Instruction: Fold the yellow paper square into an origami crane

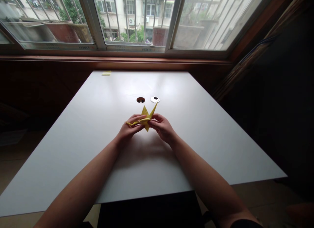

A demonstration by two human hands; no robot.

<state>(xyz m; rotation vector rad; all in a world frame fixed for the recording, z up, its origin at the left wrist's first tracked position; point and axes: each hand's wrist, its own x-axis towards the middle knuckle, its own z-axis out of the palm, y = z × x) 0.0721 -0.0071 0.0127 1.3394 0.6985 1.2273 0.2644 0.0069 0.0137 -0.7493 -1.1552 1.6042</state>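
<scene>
A folded yellow paper figure with pointed flaps is held just above the middle of the white table. My left hand pinches its left side, where a thin flap sticks out to the left. My right hand pinches its right side, below a tall point that rises toward the window. Both hands' fingers are closed on the paper.
A round cable hole and its loose silver cap lie just beyond the hands. A small yellow paper pad sits at the table's far edge. A wooden sill and barred window run behind; dark furniture stands on the right.
</scene>
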